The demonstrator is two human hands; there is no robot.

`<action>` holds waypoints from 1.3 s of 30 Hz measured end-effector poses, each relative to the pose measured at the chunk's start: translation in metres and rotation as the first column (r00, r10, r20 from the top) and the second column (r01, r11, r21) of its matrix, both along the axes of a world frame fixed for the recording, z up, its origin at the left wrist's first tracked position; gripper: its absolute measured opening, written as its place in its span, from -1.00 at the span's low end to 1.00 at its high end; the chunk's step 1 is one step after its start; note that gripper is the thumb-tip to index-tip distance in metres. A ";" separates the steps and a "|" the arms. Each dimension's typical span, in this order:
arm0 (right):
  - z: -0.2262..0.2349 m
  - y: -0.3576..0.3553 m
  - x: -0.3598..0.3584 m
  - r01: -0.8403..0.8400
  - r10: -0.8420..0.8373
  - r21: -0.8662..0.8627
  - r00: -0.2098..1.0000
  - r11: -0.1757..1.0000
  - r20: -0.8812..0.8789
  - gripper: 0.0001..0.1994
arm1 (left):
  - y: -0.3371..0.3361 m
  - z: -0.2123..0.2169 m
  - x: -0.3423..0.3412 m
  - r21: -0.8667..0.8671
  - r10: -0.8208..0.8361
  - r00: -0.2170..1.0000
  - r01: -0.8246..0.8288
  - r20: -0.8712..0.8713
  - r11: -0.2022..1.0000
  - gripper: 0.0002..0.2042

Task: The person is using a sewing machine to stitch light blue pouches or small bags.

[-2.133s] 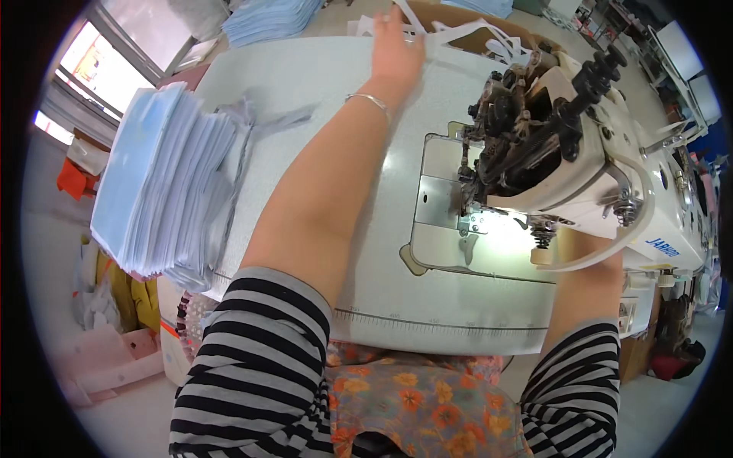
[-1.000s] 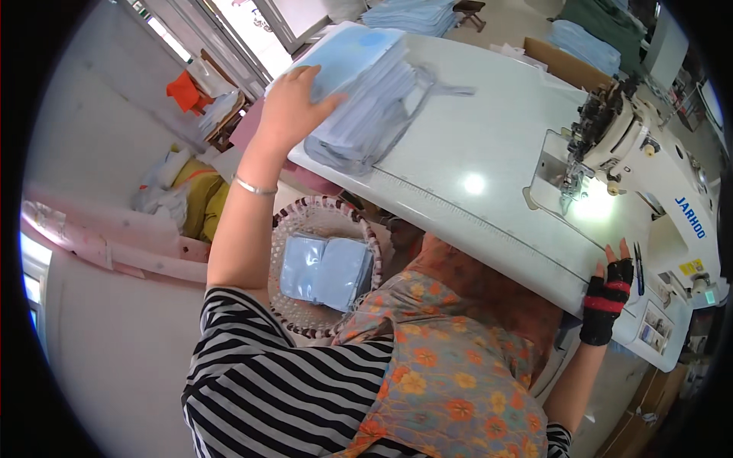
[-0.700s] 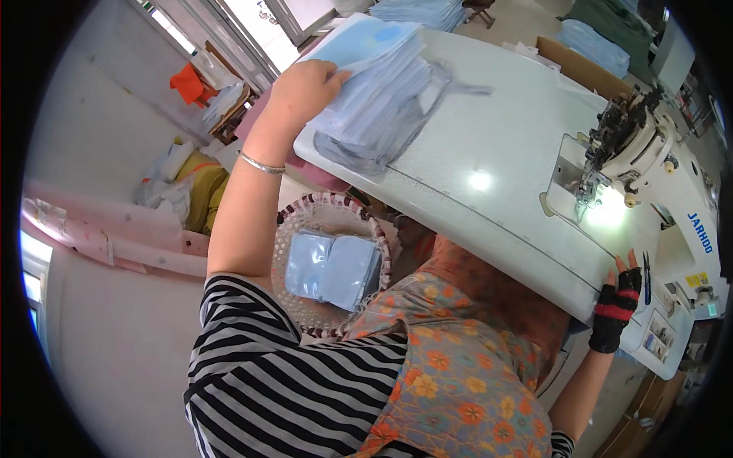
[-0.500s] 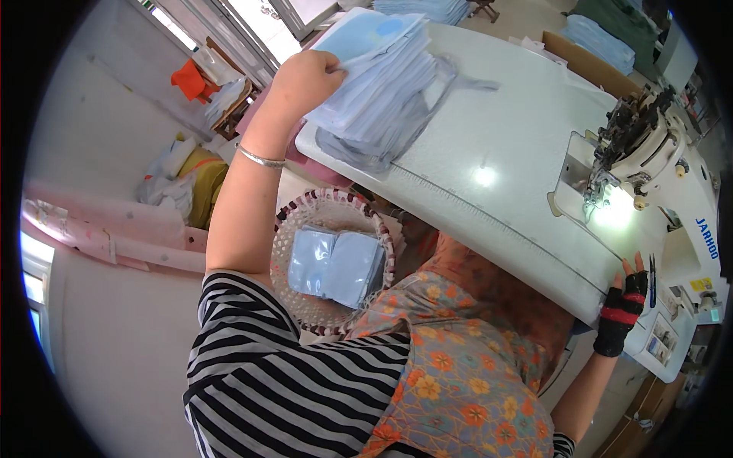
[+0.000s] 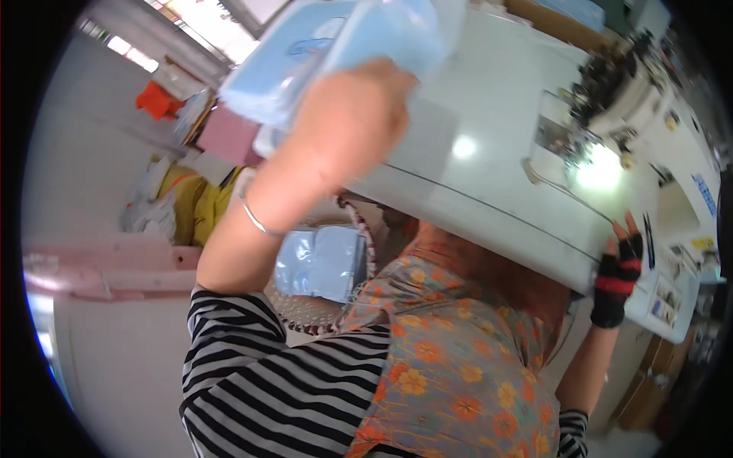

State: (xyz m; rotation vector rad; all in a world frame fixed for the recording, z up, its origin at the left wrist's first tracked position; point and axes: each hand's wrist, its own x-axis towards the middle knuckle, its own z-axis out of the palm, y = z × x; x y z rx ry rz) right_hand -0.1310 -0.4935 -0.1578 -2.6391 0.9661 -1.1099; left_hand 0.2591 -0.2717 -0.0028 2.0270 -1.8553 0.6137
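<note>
My left hand (image 5: 359, 114), smeared by motion, is closed on a pale blue fabric piece (image 5: 385, 34) lifted off at the table's left end. Beside it lies a stack of pale blue fabric pieces (image 5: 263, 84), the top one with a printed patch in darker blue. My hand and forearm hide part of the stack. At the table's front right edge, my right hand (image 5: 620, 278) wears a black and red fingerless glove. Its fingers are stretched out, and I see nothing held in them.
A sewing machine (image 5: 637, 91) with a bright lamp stands at the right of the white table (image 5: 489, 99). Below the left end, a woven basket (image 5: 305, 328) holds folded blue fabric pieces (image 5: 321, 263). Black tweezers (image 5: 649, 240) lie beside my right hand.
My left hand has moved right from the stack's edge, carrying a fabric piece up with it. My right hand stays at the table edge. The whole view has shifted slightly.
</note>
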 end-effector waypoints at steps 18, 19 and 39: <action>0.017 0.063 0.070 -0.364 0.371 0.071 0.915 0.928 -0.155 -0.63 | -0.130 -0.117 -0.100 -0.053 -0.449 0.867 0.449 -0.218 0.892 -0.75; 0.016 0.063 0.071 -0.359 0.366 0.069 0.918 0.931 -0.153 -0.64 | -0.132 -0.122 -0.098 -0.101 -0.453 0.882 0.443 -0.132 0.891 -0.75; 0.020 0.051 0.118 -0.249 0.220 0.435 0.968 0.865 0.116 -0.86 | -0.129 -0.127 -0.088 -0.161 -0.345 0.900 0.311 -0.267 0.937 -0.78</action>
